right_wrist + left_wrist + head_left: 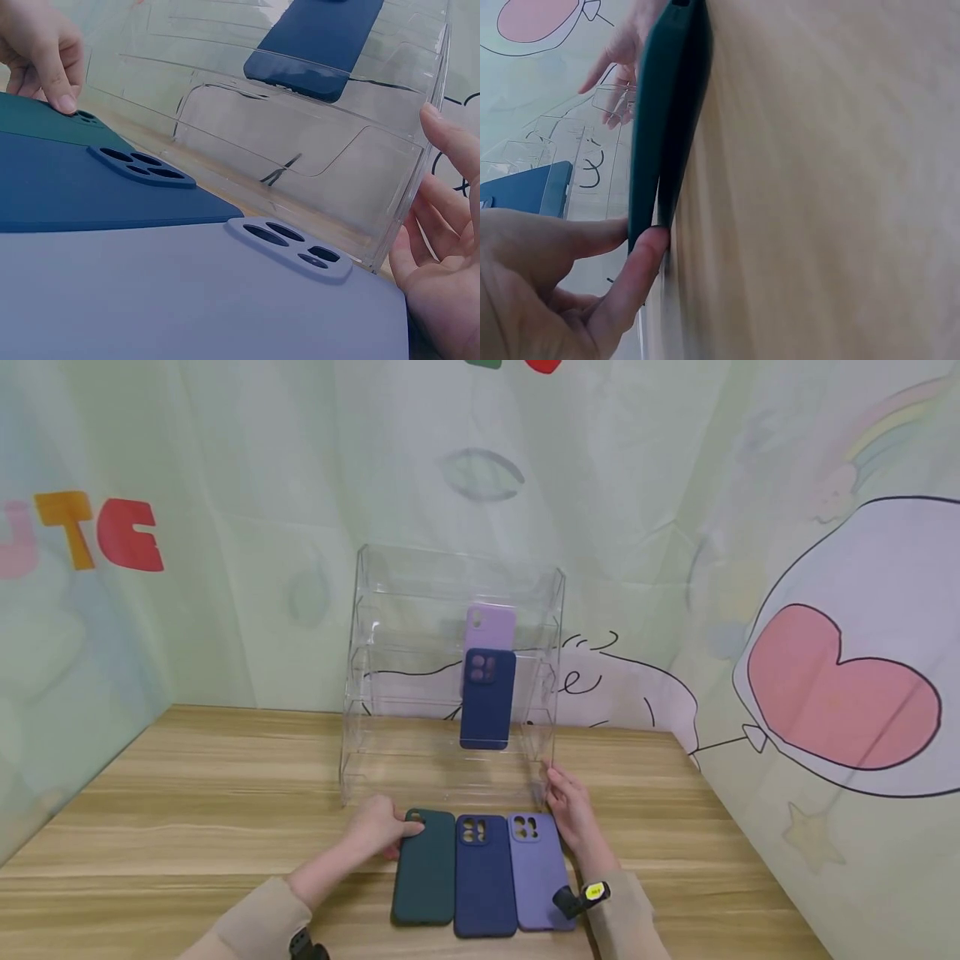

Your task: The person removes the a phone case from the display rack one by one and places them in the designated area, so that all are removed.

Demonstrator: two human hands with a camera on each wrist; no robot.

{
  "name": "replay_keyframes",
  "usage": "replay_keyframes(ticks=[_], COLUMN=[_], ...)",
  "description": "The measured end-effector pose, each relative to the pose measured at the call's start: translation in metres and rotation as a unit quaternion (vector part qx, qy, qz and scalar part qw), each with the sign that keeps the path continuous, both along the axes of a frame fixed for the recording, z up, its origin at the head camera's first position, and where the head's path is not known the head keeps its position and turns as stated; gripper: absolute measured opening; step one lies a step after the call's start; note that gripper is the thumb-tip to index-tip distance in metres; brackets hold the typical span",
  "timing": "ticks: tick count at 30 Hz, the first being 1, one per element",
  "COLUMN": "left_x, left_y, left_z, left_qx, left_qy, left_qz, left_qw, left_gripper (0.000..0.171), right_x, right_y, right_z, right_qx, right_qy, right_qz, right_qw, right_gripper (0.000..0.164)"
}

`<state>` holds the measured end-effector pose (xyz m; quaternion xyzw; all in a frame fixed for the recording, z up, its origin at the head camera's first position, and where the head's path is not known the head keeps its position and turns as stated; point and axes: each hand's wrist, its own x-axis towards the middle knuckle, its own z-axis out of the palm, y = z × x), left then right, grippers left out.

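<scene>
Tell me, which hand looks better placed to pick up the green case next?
Probably the left hand: it pinches the green case at its edge, while the right hand is over at the stand, past the lying purple case.

pass: tabletop [225,768] left of transparent rack [412,698] | block ahead: rack | block right: right-hand fingers [444,206]

Green case [651,127] cut off in left wrist view, lilac case [492,627] partly hidden
</scene>
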<state>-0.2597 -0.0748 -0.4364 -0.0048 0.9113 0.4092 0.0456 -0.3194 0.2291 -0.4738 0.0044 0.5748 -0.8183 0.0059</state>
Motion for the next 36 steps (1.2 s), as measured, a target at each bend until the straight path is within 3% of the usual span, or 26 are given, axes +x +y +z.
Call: replay_keyframes(ticks=[15, 21, 25, 29, 36], left_x=[0.003, 0.001, -0.006, -0.014, -0.038], left_y=[-0.002, -0.003, -0.005, -0.009, -0.01], left_z=[0.004, 0.016, 0.029, 0.044, 0.064], left_qx=[-0.03, -0.061, -0.015, 0.035, 0.066], left_qy=[-0.009, 0.027, 0.012, 0.002, 0.071], left_qz=[-0.029, -0.048, -0.091, -0.135, -0.175], left_qw=[0.9991, 0.9966, 0.9957, 0.9903, 0.9798], left_gripper=[0.038, 0.039, 0.023, 0.028, 0.032], right_x=[0.001, 0.0, -0.001, -0.001, -0.001], right_y=[0.001, 0.0, 0.0, -0.001, 0.0], right_z=[0.0, -0.001, -0.003, -0.005, -0.003], right_qx=[-0.003, -0.01, -0.015, -0.02, -0.024], right_qy=[0.001, 0.005, 0.008, 0.012, 0.014], right_qz=[0.01, 0.007, 0.001, -0.003, -0.003], right_qw=[1.0, 1.0, 1.0, 1.0, 1.0], right_gripper=[0.053, 0.055, 0.054, 0.05, 0.049])
